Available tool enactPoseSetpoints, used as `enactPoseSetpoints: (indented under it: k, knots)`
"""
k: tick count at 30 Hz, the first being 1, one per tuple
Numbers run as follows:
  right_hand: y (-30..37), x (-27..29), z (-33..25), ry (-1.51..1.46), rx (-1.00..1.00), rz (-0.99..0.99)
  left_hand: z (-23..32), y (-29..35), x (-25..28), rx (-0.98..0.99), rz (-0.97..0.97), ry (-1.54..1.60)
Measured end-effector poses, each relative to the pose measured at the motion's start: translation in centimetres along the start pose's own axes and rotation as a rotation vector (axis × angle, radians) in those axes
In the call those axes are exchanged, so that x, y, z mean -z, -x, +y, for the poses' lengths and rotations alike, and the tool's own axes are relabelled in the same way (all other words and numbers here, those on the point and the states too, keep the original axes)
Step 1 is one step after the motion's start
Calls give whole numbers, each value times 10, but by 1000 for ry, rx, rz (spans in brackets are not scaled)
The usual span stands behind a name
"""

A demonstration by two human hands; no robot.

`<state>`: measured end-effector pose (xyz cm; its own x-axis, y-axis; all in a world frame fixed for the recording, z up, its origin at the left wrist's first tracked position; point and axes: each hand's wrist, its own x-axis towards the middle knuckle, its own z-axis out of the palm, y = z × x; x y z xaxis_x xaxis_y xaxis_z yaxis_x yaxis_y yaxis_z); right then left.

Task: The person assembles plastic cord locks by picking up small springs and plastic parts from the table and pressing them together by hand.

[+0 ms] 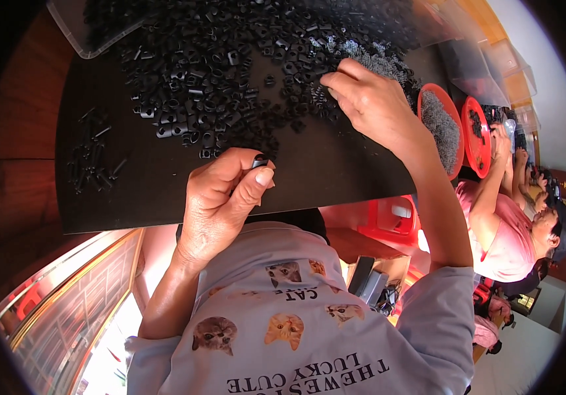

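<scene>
My left hand (217, 197) is near the table's front edge, with a small black plastic part (260, 160) pinched between thumb and forefinger. Farther away, my right hand (378, 108) reaches over the table, its fingertips pressed together at the border of the loose pieces. Whatever those fingers hold is too small or hidden to make out. Around them lie a wide heap of small black plastic parts (197, 85) and, just beyond, a pile of tiny grey metal pieces (381, 64) that look like springs.
Several thin black pins (92, 158) lie at the left of the dark table (144, 191). On the right stand a red bowl (457, 113) of grey metal pieces and a red tray (469, 155) of black bits. Clear plastic bins (487, 69) are beyond. A co-worker in pink (503, 227) sits at right.
</scene>
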<state>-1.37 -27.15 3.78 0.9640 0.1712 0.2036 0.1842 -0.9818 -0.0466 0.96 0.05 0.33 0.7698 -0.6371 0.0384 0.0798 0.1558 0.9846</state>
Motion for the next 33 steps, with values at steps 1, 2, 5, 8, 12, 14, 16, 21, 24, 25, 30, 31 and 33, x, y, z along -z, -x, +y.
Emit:
enactPoseSetpoints:
  k: [1, 2, 5, 8, 12, 14, 16, 21, 24, 25, 30, 31, 33]
  knots:
    - [-3, 3, -3, -8, 26, -36, 0, 0, 0, 3, 2, 5]
    - [-5, 5, -6, -17, 53, -72, 0, 1, 1, 3, 3, 6]
    - [-8, 2, -3, 69, 85, -86, 1, 0, 0, -4, -3, -17]
    - [-8, 1, 4, 78, 36, -144, 0, 0, 0, -4, 0, -2]
    - [-4, -1, 3, 28, -7, -60, -2, 1, 1, -11, 3, -10]
    - [0, 0, 3, -26, -7, 31, -1, 1, 1, -16, -9, -10]
    - [4, 0, 1, -74, -11, 56, 0, 0, -1, 0, 0, 5]
    - [8, 5, -27, -247, 30, 87, 1, 1, -2, 25, 9, -11]
    - [7, 17, -55, -338, 134, 64, 2, 1, -2, 56, 12, -34]
    - [6, 20, -63, -353, 162, 41, 1, 1, -1, 64, 3, -44]
    - [5, 30, -85, -431, 233, -3, -2, 0, -1, 32, -10, -105]
    - [6, 31, -86, -399, 240, -8, -2, 0, -2, 18, -17, -112]
    - [5, 34, -87, -337, 251, -14, -3, 0, -2, 5, -25, -119]
